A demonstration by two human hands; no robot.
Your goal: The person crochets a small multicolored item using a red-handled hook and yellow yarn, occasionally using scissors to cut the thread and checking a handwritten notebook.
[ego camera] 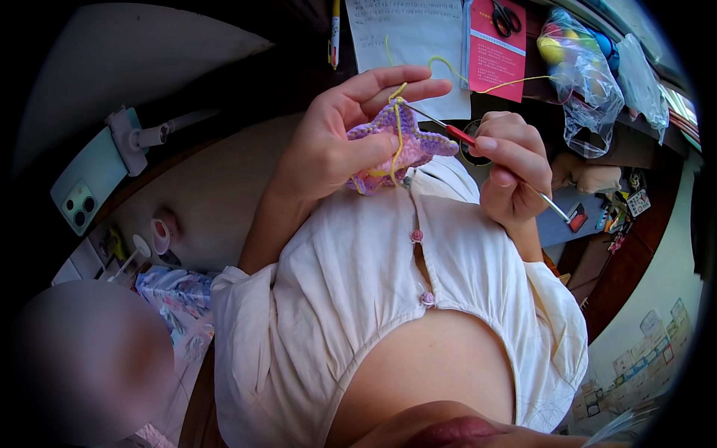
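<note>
My left hand (336, 140) pinches a small star-like crochet piece (411, 140) in purple and pink, edged with yellow, its thumb across the front. Two fingers of that hand stretch to the right above the work. In my right hand (515, 162) is a crochet hook with a red grip (460, 135); its metal tip reaches the yellow stitch at the top point of the piece. Yellow yarn (518, 84) runs from a plastic bag over the papers towards my left hand. A yellow strand also hangs down across the front of the piece.
Past my hands lie a handwritten sheet (411, 39), a multicolour pen (334, 36), a red booklet (497, 61) and black scissors (506, 19). A clear bag of yarn balls (585, 78) sits at the right. On the left, a phone (89, 179) is clamped in a holder (127, 140).
</note>
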